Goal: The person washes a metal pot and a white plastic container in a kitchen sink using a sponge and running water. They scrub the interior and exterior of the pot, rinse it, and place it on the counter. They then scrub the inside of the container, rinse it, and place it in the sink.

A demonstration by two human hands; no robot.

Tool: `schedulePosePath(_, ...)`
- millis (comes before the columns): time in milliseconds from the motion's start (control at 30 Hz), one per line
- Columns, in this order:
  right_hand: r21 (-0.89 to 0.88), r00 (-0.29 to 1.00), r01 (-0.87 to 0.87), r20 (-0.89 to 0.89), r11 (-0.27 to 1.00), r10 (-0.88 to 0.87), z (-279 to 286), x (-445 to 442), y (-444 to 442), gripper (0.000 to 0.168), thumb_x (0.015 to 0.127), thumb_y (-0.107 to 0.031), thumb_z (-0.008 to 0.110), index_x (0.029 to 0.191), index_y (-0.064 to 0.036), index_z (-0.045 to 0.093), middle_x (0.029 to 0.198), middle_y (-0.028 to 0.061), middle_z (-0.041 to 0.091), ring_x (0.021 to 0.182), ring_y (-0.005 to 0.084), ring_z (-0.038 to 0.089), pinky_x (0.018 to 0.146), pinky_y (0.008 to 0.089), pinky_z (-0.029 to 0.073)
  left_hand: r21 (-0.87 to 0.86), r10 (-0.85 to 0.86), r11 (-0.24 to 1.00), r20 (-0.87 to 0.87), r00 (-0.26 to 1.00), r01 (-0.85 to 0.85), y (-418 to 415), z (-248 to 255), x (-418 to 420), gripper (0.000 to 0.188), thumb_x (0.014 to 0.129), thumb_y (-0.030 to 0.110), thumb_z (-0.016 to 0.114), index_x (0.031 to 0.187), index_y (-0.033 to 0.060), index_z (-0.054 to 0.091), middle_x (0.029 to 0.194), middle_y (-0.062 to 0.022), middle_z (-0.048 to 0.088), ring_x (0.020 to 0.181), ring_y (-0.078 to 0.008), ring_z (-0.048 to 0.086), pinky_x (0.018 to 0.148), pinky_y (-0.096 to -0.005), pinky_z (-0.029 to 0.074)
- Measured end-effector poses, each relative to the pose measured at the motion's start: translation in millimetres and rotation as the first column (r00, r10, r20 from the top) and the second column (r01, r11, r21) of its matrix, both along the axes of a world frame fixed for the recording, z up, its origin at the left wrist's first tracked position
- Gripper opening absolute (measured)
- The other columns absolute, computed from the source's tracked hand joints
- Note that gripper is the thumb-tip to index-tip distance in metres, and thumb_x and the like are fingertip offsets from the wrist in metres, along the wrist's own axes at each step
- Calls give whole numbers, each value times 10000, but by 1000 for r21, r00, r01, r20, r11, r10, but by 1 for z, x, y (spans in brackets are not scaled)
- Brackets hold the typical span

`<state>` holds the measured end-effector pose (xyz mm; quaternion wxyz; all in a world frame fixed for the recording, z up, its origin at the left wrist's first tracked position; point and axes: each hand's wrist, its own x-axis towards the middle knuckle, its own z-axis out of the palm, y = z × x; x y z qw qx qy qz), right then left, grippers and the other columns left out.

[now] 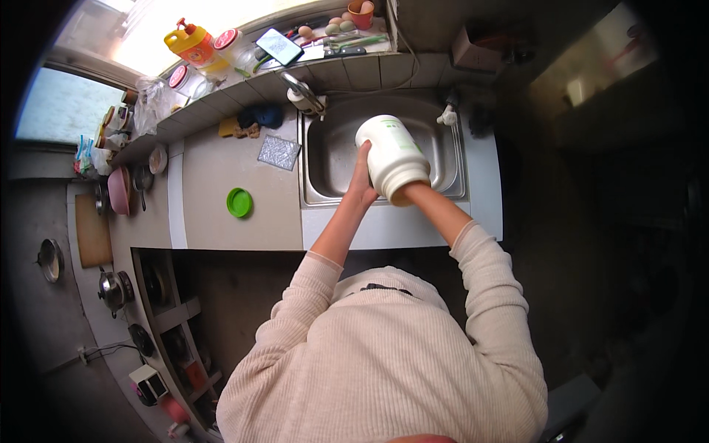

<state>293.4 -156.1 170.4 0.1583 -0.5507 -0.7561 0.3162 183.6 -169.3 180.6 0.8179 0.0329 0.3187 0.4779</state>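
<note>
A large white plastic jar is held tilted over the stainless steel sink, its mouth toward me. My left hand grips the jar's left side, with the thumb along the wall. Through the mouth reaches my right hand; only its wrist end shows, and the fingers are hidden inside. Whether they hold anything in there I cannot tell. On the counter left of the sink lies a green screw lid. Behind the basin stands a faucet.
A silvery textured square pad, a yellow sponge and a dark blue cloth lie left of the sink. The back ledge holds a yellow pump bottle, jars, a phone, a knife and several eggs. A white valve sits at the sink's right.
</note>
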Motion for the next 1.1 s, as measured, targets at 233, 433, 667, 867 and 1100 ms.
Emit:
schedulePosePath(233,-114,961,259,-69,959,-268,-53,-7,9,479,941,-402,425,1335,-130,438,1373,90,441,1231,227,434,995,305,352,-37,71,997,26,997,-70,0,-8,12,657,885,505,488,1353,58,380,1259,-157,523,1120,-300,547,959,-442,457)
schedulePosePath(433,-135,974,173,-121,976,-190,-34,-23,9,485,928,-401,434,1335,-138,439,1377,92,437,1241,237,426,1008,316,345,-40,93,995,35,995,-92,-1,-6,-11,665,884,520,485,1364,74,367,1281,-143,508,1146,-289,532,977,-432,444)
schedulePosePath(667,-138,998,-61,-41,989,55,-9,-28,18,493,913,-401,445,1336,-148,440,1382,94,433,1253,249,417,1024,328,336,38,190,982,-137,972,-187,-2,-25,-24,692,884,490,513,1385,54,318,1322,-151,473,1200,-280,491,1020,-413,404)
schedulePosePath(867,-31,999,36,-17,999,-36,-23,-41,12,474,920,-385,437,1323,-135,453,1365,93,451,1238,247,428,1010,320,344,-35,134,990,-63,989,-136,-4,-35,-23,725,884,523,496,1399,50,303,1360,-127,448,1199,-277,493,1004,-408,421)
schedulePosePath(1100,14,998,56,9,998,-56,-6,-65,15,488,871,-389,485,1307,-170,474,1359,100,459,1243,259,434,1009,339,359,32,212,977,18,977,-212,0,-16,-45,722,885,547,462,1392,54,316,1348,-143,455,1212,-287,481,1018,-415,410)
